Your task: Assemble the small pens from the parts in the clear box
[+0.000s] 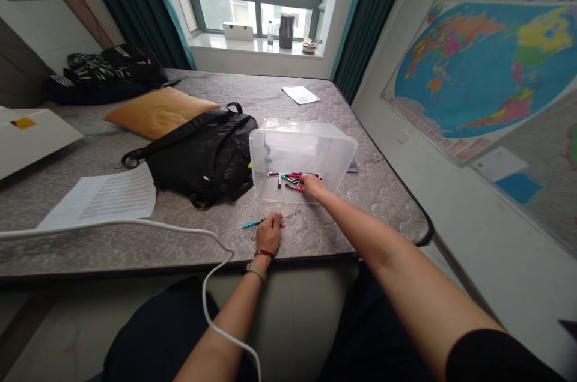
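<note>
A clear plastic box point(303, 154) lies on its side on the mattress, its open mouth facing me. Several pens and markers point(288, 178) are heaped inside it. My right hand point(312, 186) reaches into the box, its fingers closed in among the pens at the right of the heap; they seem to pinch a pen. In front of the box, my left hand point(269, 233) rests low over the mattress with fingers curled together. A teal pen point(253, 223) reaches the left side of that hand; whether it is held or just lies there, I cannot tell.
A black backpack point(202, 157) leans against the box's left side, before a yellow pillow point(160, 112). Printed sheets point(106, 197) lie at left. A white cable point(180, 228) crosses the mattress edge point(315, 256) and my left arm. White paper point(300, 95) lies behind the box.
</note>
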Tool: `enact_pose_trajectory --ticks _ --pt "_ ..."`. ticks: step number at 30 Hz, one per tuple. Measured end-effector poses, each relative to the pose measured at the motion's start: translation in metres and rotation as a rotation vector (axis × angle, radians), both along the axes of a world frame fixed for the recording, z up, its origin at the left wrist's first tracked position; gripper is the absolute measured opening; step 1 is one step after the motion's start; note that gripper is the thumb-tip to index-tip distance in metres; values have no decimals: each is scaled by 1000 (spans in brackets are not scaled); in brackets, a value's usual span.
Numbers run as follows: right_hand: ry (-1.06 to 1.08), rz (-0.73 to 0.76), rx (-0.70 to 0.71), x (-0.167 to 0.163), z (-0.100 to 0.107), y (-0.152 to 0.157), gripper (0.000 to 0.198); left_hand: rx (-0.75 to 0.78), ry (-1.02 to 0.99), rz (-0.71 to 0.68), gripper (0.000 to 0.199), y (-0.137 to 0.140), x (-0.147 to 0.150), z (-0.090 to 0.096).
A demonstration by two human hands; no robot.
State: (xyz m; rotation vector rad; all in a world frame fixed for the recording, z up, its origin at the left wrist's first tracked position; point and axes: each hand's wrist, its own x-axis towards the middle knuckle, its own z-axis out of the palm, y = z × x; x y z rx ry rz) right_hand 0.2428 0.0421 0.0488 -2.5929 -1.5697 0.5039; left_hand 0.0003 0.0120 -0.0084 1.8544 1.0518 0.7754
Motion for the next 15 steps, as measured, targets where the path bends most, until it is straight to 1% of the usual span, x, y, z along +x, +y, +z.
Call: enact_pose_trajectory --ticks 6,9,12,15 --pt "-7 34 -91 -1 0 17 28 9 1 -5 40 -1 0 1" --pt "34 23 -105 0 -1 23 27 13 4 -3 41 -1 0 2" --pt "111 -17 -67 1 1 24 23 9 4 -3 41 -1 -1 1" --pt "232 -69 45 -1 6 17 21 6 1 -7 41 -1 -1 1"
